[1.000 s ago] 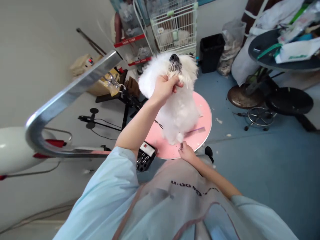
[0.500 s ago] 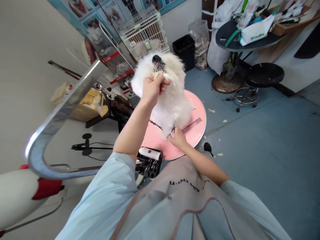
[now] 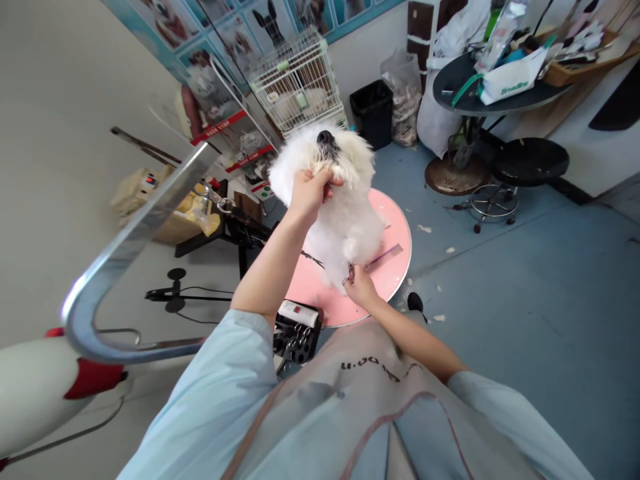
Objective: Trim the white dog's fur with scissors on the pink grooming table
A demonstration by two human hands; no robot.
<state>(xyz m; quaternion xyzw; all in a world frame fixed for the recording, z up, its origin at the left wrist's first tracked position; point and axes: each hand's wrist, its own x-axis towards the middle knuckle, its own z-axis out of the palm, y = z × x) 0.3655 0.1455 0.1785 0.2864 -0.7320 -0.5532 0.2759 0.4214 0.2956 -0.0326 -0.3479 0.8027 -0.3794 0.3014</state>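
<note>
2 hands work on 1 white dog (image 3: 345, 220), which sits on 1 round pink worktop (image 3: 310, 287) with its nose tipped up. The left hand (image 3: 311, 192) pinches the fur under its chin between thumb and curled fingers. Below and to the right, the right hand (image 3: 360, 287) closes around 1 pair of scissors (image 3: 345, 279) at the dog's lower front. Just beyond that hand lies 1 purple comb (image 3: 385, 257). Nearer the body, below the left hand, are 1 white clipper (image 3: 299, 312) and 1 black case (image 3: 286, 341) holding several scissors, too crowded to count.

The scissors' blades are hard to make out, and the comb's near end is lost behind the right hand and fur. The left hand covers part of the dog's throat. Past the dog stands 1 cage (image 3: 300, 87); the pale shape inside is unclear.

The pink worktop's near edge runs close to the right hand, between it and the apron (image 3: 360, 393). 1 metal bar (image 3: 137, 231) bends left of the left forearm, well apart from it. Right of the right hand, blue floor (image 3: 500, 293) stretches wide, dotted with pale tufts.
</note>
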